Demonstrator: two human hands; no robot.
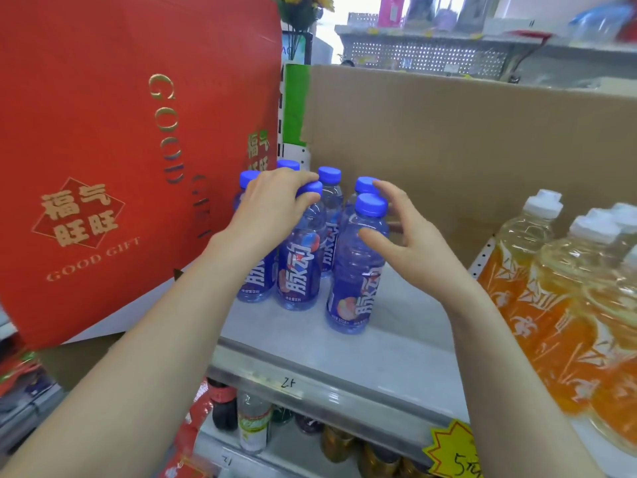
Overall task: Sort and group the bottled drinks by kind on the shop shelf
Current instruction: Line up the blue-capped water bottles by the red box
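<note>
Several blue-capped bottles with blue labels stand grouped on the grey shelf (396,343). My left hand (272,201) is closed over the neck and cap of one front blue bottle (299,270). My right hand (400,232) is spread open around the frontmost blue bottle (355,281), thumb near its shoulder, fingers behind it, not clearly gripping. More blue bottles (330,188) stand behind these. To the right stand several bottles with orange labels and white caps (537,257).
A big red gift box (113,160) leans at the left of the shelf. A brown cardboard sheet (465,143) forms the back. A lower shelf holds dark and green-labelled bottles (253,422). A yellow price tag (455,453) hangs on the shelf's front edge.
</note>
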